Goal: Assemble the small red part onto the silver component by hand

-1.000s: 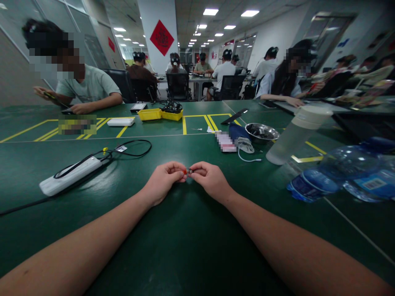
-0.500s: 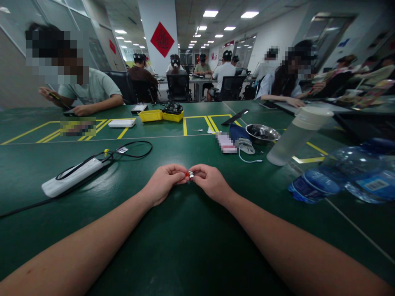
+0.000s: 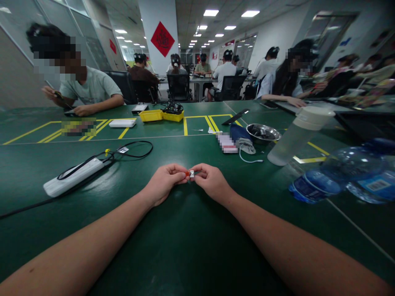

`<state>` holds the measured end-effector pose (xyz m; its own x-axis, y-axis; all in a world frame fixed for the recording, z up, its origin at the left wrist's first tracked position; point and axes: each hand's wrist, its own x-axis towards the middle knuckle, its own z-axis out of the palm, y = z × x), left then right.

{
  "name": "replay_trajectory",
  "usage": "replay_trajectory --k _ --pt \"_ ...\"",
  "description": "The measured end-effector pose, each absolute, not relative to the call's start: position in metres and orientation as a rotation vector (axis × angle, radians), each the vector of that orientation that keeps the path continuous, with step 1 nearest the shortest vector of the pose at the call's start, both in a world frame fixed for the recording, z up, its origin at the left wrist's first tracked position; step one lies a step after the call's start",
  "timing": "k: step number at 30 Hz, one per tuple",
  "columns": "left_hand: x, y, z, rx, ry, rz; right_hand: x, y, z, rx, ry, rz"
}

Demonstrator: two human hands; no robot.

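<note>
Over the middle of the green table (image 3: 185, 230), both hands meet at a small orange and silver piece. My left hand (image 3: 168, 181) pinches the orange part (image 3: 187, 174) between thumb and fingers. Closed on the silver metal part (image 3: 192, 174) from the other side is my right hand (image 3: 211, 181). The two parts touch or nearly touch; whether they are joined cannot be made out. The fingertips hide some of both parts.
A white power strip (image 3: 75, 176) with black cable lies left. Beyond are yellow trays (image 3: 151, 116), a steel bowl (image 3: 263, 133), a phone-like pink item (image 3: 227, 143) and a white cable. A frosted bottle (image 3: 288, 137) and blue plastic bottles (image 3: 317, 181) are right. People sit around.
Both hands hold nearly the same place, and the silver part shows slightly more squarely. The person at the far left has raised a tool-holding hand a little.
</note>
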<state>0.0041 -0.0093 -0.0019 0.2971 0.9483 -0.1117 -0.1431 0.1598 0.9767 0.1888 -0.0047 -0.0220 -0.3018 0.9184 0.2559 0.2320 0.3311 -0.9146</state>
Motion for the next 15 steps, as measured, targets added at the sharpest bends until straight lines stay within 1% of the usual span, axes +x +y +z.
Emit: replay_trajectory --k 9,15 --pt "0.0066 -0.0112 0.0023 1.198 1.002 0.995 0.1882 -0.0071 -0.0178 -1.073 -1.724 0.961" --pt "0.0065 -0.0105 0.0007 1.227 1.005 0.999 0.1887 -0.0076 -0.0152 -1.077 -1.768 0.853"
